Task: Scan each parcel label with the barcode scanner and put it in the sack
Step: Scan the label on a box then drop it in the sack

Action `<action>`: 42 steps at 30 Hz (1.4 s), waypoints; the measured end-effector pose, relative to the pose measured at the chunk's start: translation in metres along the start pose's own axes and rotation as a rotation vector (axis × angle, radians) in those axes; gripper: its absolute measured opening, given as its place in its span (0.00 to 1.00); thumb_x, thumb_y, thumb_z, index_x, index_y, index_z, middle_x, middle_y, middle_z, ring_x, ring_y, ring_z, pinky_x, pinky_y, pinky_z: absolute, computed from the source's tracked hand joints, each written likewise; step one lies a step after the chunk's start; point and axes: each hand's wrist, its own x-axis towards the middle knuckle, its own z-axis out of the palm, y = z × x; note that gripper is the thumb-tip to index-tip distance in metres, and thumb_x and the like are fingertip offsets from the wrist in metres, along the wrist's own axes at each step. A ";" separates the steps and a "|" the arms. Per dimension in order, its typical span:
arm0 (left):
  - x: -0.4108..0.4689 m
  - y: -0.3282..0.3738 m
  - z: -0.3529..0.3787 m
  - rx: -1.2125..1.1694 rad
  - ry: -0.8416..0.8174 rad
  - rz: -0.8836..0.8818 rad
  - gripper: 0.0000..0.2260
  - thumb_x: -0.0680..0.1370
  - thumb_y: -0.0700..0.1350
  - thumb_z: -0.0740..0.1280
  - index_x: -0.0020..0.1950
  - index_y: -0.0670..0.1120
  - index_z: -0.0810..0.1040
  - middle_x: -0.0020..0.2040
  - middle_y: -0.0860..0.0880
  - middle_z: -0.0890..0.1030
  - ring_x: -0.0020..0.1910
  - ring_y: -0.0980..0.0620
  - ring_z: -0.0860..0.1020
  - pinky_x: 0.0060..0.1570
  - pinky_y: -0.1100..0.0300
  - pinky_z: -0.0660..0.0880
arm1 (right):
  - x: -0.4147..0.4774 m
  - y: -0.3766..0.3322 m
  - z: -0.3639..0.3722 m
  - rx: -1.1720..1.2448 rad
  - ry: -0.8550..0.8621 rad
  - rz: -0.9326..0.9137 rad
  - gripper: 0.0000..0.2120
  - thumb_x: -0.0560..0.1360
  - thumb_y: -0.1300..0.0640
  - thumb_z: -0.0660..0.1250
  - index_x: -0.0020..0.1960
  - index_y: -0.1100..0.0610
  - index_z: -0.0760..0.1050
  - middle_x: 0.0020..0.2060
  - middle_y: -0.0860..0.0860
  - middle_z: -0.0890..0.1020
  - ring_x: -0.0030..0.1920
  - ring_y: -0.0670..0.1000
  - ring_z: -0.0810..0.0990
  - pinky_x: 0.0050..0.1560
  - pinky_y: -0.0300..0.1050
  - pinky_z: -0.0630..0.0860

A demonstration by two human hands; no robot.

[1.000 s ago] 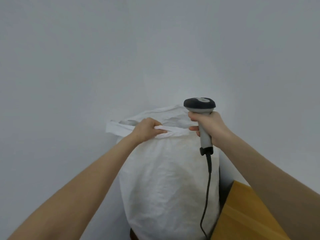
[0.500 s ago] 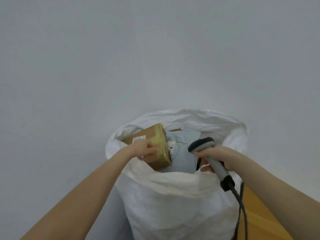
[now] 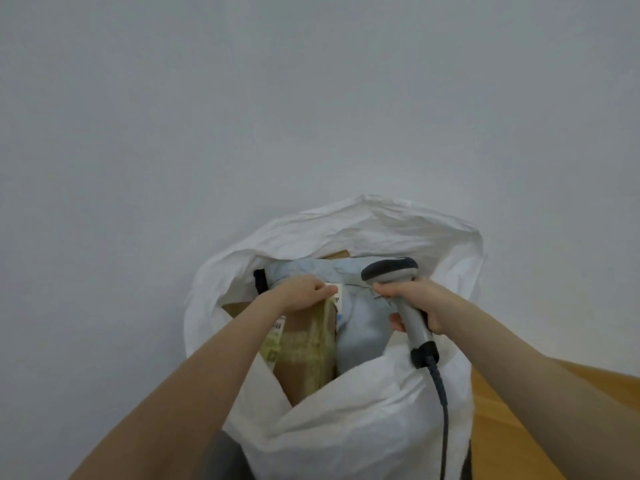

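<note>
1. Cardboard parcel is inside the open mouth of the white sack. Its long axis runs away from the camera, with the near end sunk behind the sack's front rim. Yellowish tape runs along the top face and a printed label sits on the left side.
2. Left hand is at the parcel's far end, fingers curled over the edge and gripping it.
3. Right hand has its fingers wrapped round the handle of the barcode scanner. The dark head points left, over the sack mouth. The handle slants down and back toward the camera. The cable drops from the handle's base down the sack's front.
4. A light blue soft parcel lies touching the box's right side and carries a white label just beside the left fingertips. It sits between the box and the scanner.
5. Further back in the sack, a black item shows at the left and a brown cardboard edge shows behind the blue parcel. Can't tell what either is.
6. The sack's crumpled rim stands up all round, highest at the back.
7. A wooden worktop is lower right, beside the sack. A plain grey wall fills the rest.
</note>
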 end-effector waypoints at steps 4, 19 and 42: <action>-0.009 0.004 0.009 -0.038 -0.017 -0.020 0.21 0.82 0.57 0.54 0.34 0.47 0.65 0.33 0.49 0.69 0.34 0.51 0.68 0.38 0.56 0.64 | 0.000 0.005 -0.002 0.036 -0.014 -0.003 0.20 0.69 0.56 0.77 0.58 0.59 0.76 0.50 0.60 0.82 0.46 0.58 0.82 0.36 0.48 0.80; 0.034 0.024 0.000 0.033 -0.130 0.051 0.28 0.79 0.54 0.65 0.77 0.53 0.60 0.76 0.49 0.62 0.74 0.48 0.63 0.72 0.51 0.61 | 0.017 -0.033 0.002 -0.042 -0.086 -0.040 0.16 0.72 0.55 0.75 0.57 0.58 0.77 0.50 0.59 0.81 0.46 0.58 0.81 0.44 0.55 0.81; 0.090 0.029 0.008 0.249 -0.092 -0.053 0.31 0.77 0.56 0.67 0.76 0.44 0.62 0.74 0.44 0.66 0.69 0.47 0.66 0.65 0.56 0.65 | 0.044 0.015 -0.079 0.047 0.235 -0.035 0.09 0.73 0.60 0.73 0.50 0.60 0.76 0.39 0.58 0.82 0.33 0.51 0.80 0.28 0.40 0.74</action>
